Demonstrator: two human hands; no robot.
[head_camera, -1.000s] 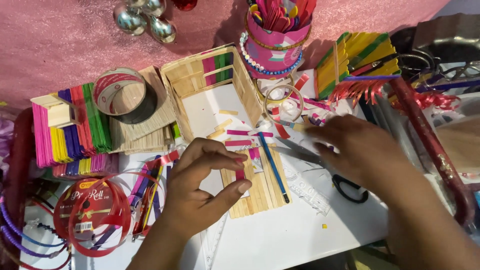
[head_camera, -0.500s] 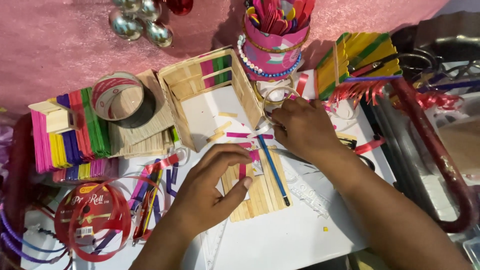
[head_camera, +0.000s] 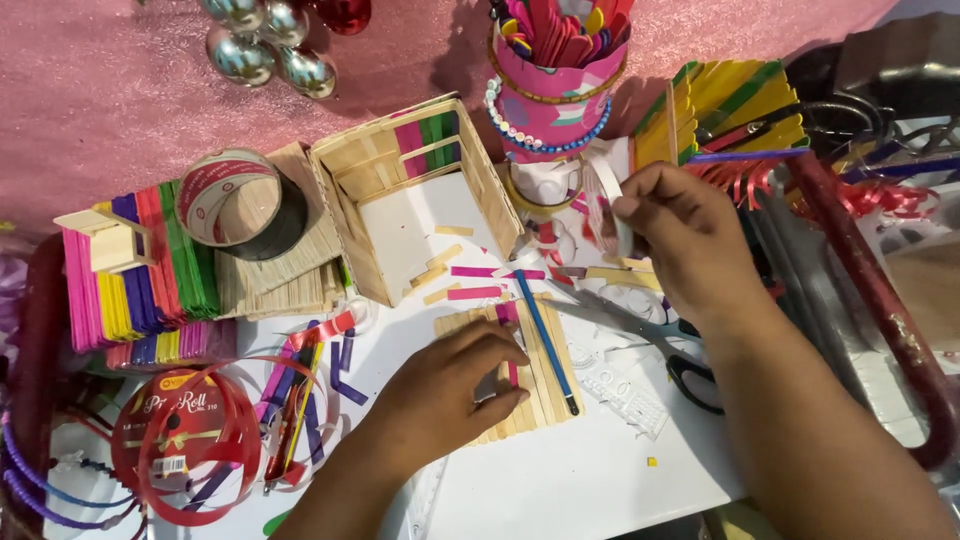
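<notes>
Panel of plain wooden craft sticks (head_camera: 540, 385): flat raft of pale sticks laid side by side, lying on the white sheet (head_camera: 600, 480) toward its middle, running slightly aslant. A pink stick (head_camera: 510, 345) is lying lengthwise along it, partly hidden; a blue stick (head_camera: 545, 340) is resting across its right half, reaching past the far edge.

Roll of clear tape (head_camera: 608, 205): thin whitish ring, standing on edge and lifted clear of the sheet, hanging above the sheet's far right part, beside the pink pot's foot.
</notes>
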